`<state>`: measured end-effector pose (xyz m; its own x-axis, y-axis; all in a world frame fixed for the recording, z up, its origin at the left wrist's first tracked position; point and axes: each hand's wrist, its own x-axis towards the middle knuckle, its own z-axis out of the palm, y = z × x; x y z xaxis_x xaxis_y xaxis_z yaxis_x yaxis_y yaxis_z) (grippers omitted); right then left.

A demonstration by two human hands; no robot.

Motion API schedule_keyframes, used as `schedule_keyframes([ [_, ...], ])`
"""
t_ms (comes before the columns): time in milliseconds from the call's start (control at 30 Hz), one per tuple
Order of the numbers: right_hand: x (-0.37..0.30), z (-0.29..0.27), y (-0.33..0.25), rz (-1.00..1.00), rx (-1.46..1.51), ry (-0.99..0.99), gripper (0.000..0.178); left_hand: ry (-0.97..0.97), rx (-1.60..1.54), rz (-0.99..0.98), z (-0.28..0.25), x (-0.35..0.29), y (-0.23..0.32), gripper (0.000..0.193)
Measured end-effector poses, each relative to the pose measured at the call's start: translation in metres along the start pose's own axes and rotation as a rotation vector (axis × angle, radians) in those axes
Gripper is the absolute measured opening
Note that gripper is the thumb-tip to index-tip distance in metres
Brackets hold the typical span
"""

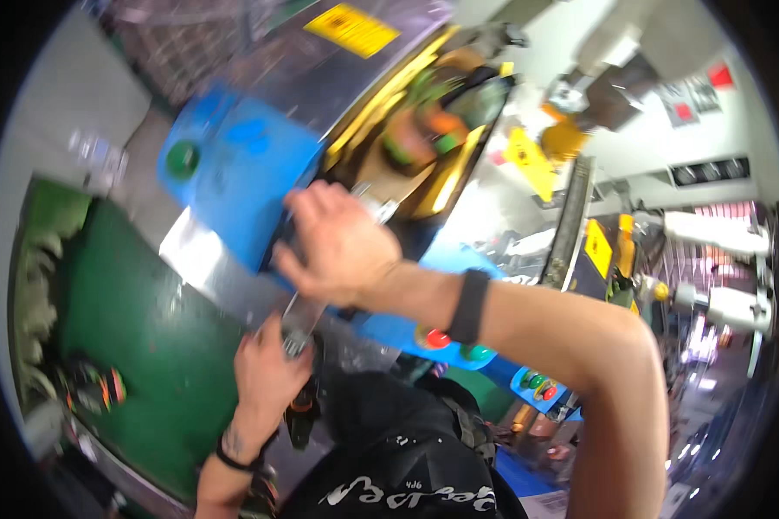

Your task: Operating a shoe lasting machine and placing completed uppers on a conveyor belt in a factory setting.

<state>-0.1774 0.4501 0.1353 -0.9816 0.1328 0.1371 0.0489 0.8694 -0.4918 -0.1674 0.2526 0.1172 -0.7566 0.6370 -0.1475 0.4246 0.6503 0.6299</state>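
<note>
My right hand (pixel 342 246) reaches across to the edge of a blue machine panel (pixel 242 156), its thumb apart from the fingers. It is blurred, and what lies under the palm is dark and hidden. Lower down, my left hand (pixel 273 368) has its fingers closed by a small shiny, greyish piece (pixel 294 342), too smeared to name. A pale strip runs up from that piece toward my right hand. Beyond my right hand, a yellow-edged opening in the machine holds blurred shoe-like parts (pixel 411 138) in orange, green and black.
A green work surface (pixel 156 337) spreads to the left, with a black and orange shoe-like part (pixel 95 385) on it. A green button (pixel 183 160) sits on the blue panel. Red and green buttons (pixel 433 337) lie below my right forearm. Yellow signs (pixel 352 29) mark the metal covers.
</note>
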Motion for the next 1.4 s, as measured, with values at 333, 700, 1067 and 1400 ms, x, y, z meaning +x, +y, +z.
schedule_keyframes([
  [333, 0.019, -0.142, 0.032, 0.909, 0.677, 0.381, 0.067, 0.068, 0.026, -0.039, 0.005, -0.015, -0.008, 0.043],
  [700, 0.09, -0.082, 0.129, 1.019, 0.607, 0.634, 0.041, -0.234, -0.049, -0.185, -0.011, -0.01, -0.004, 0.055],
  [1067, 0.095, -0.062, 0.146, 0.884, 0.507, 0.816, 0.043, 0.089, -0.048, -0.021, 0.005, -0.009, -0.012, 0.047],
  [1400, 0.075, -0.114, 0.073, 0.837, 0.474, 0.433, 0.062, 0.429, -0.544, 0.264, 0.017, -0.015, -0.024, 0.049],
])
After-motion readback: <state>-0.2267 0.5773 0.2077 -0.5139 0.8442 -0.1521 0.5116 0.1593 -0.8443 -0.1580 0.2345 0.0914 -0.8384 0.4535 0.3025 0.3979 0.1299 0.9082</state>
